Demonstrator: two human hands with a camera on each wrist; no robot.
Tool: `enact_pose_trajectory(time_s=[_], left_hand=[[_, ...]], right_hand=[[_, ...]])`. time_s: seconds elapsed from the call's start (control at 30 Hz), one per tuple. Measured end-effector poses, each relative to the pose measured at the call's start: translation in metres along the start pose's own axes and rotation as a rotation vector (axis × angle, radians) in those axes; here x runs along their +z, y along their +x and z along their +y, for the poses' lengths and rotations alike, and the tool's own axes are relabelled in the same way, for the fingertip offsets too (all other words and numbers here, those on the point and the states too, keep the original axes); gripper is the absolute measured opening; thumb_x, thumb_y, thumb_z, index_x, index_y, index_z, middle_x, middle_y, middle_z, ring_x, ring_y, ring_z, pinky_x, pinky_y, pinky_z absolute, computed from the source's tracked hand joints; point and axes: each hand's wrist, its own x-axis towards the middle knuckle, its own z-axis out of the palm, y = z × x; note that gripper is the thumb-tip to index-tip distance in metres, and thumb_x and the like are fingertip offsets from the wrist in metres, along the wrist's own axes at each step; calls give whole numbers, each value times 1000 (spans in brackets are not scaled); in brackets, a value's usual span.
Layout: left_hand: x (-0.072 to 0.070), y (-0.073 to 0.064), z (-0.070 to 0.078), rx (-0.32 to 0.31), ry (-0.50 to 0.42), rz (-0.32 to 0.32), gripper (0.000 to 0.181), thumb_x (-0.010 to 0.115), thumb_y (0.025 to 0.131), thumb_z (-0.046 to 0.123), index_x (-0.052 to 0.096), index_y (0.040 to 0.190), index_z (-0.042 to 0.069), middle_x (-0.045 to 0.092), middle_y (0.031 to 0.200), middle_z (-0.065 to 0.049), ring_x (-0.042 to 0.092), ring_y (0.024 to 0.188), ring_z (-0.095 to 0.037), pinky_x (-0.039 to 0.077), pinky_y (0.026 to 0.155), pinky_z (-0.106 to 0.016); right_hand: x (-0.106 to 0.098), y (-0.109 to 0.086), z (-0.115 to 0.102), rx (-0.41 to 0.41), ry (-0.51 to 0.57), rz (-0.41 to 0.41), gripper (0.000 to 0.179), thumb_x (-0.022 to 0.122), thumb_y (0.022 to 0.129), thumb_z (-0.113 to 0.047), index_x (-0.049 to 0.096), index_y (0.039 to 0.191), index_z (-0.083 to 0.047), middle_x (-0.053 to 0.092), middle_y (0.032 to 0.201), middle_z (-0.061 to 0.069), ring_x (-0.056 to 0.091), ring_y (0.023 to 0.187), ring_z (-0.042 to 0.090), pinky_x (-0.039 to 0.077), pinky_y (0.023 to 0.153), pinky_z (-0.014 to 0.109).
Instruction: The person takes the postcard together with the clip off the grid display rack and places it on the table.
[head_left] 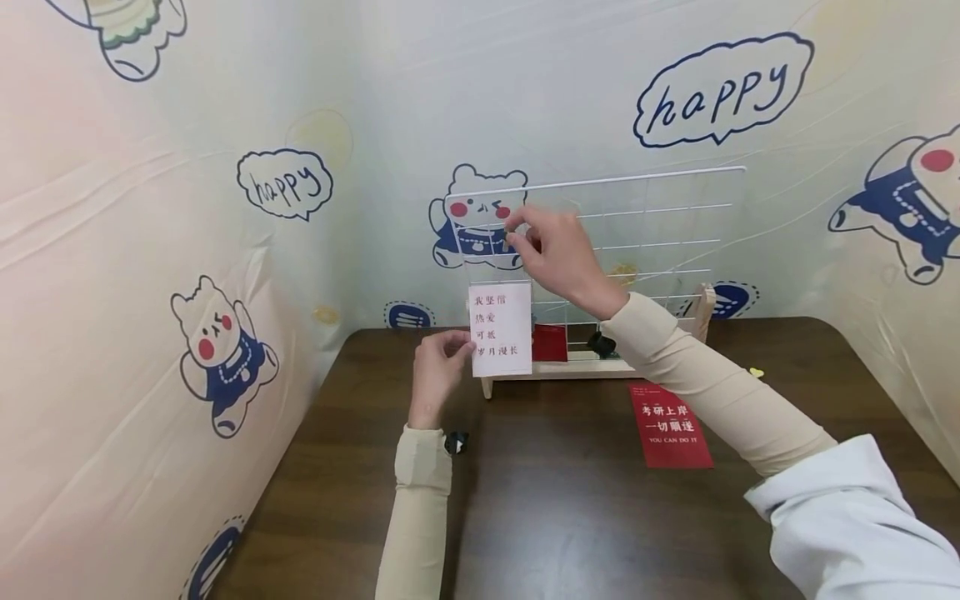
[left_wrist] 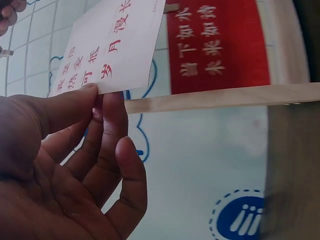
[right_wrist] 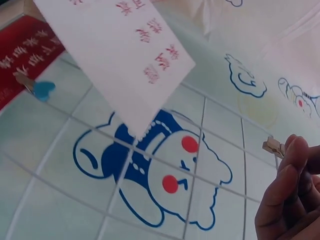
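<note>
Left hand [head_left: 437,375]: thumb and fingers pinch the white card [head_left: 506,360] by its lower left edge, pinky loose. Right hand [head_left: 558,254], up and to the right of the card: fingertips pinch a small wooden clothespin [right_wrist: 272,147]. Card sits just right of my left hand, in front of the white wire grid [head_left: 660,244]; can't tell if it touches the wires.

Risks, as I see them:
- Card is held at one edge only, so a nudge at the top could swing it crooked.
- Clip is tiny and mostly hidden in my fingertips; a bad squeeze could pop it out onto the surface [head_left: 555,517].
- Biting card but missing wire = card drops once the left lets go.
- Red card [left_wrist: 217,50] on the grid, right of my left hand, is close; bumping its blue heart clip [right_wrist: 44,91] could loosen it.
- Loose red card [head_left: 671,429] lies beside my right forearm; a low elbow could drag it.
</note>
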Motion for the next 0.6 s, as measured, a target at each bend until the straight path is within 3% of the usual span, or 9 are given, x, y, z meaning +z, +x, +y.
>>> enact_pose_trajectory(time_s=[0.13, 0.33, 0.6], left_hand=[[5, -5, -8, -23, 1, -31, 16, 72, 99, 17, 79, 110, 7, 78, 104, -13, 67, 89, -24, 48, 71, -28], [11, -10, -18, -55, -12, -64, 16, 73, 98, 16, 78, 110, 7, 77, 105, -12, 66, 90, -26, 52, 77, -34], [21, -18, -34, -92, 7, -112, 16, 74, 97, 16, 79, 109, 6, 78, 106, -13, 66, 88, -26, 54, 76, -33]], right_hand=[[6, -9, 3, -5, -5, -35, 19, 62, 104, -14, 73, 116, -3, 63, 66, 11, 52, 56, 21, 39, 55, 28], [14, -26, 10, 11, 0, -64, 18, 65, 102, -14, 74, 115, -5, 63, 64, 8, 51, 54, 18, 39, 51, 27], [27, -52, 33, 68, 8, -113, 17, 68, 101, -15, 75, 114, -7, 58, 60, 5, 50, 52, 17, 40, 50, 29]])
